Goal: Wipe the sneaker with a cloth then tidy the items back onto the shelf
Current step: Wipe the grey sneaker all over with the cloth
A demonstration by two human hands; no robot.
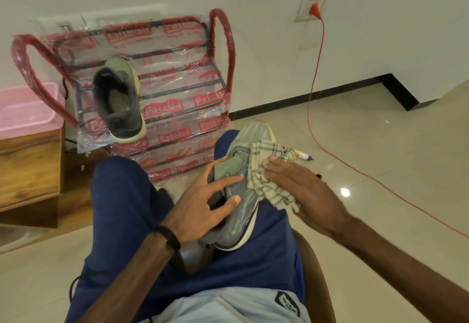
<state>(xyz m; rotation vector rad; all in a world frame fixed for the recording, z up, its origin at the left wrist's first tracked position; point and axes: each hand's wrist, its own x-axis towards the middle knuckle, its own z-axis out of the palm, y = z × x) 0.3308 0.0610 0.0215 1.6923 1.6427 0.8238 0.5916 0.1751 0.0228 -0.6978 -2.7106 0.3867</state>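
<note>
Head view, looking down onto a seated person's lap. A grey sneaker [238,195] is steadied on the right thigh by the left hand [203,203], whose fingers are spread and only slightly bent: one finger is laid across the tongue, another along the collar, and the thumb is stretched toward the laces. Whether the shoe is actually gripped or merely braced cannot be told. A checked cloth [271,178] is pressed flat against the outer side of the sneaker by the right hand [297,190], fingers straight and close together, palm down. Part of the cloth is bunched beyond the fingertips, near the toe, and part hangs loose below the palm.

Wiping is judged to be under way, with tidying not yet begun. A slip is the main risk: the sneaker is balanced on a sloping thigh with its toe pointed away, so a hard sideways stroke could roll it off toward the tiled floor. The loose cloth corner could also fold under and leave patches untouched.

Just ahead of the knees, a metal shoe rack [220,51] with red side tubes is seen, wrapped in printed plastic. A matching second sneaker [119,104] is tilted on one of its tiers, opening upward. A small glue tube [303,156] lies on the floor just beyond the cloth. An orange cable [316,74] is run from a wall socket across the floor.
</note>
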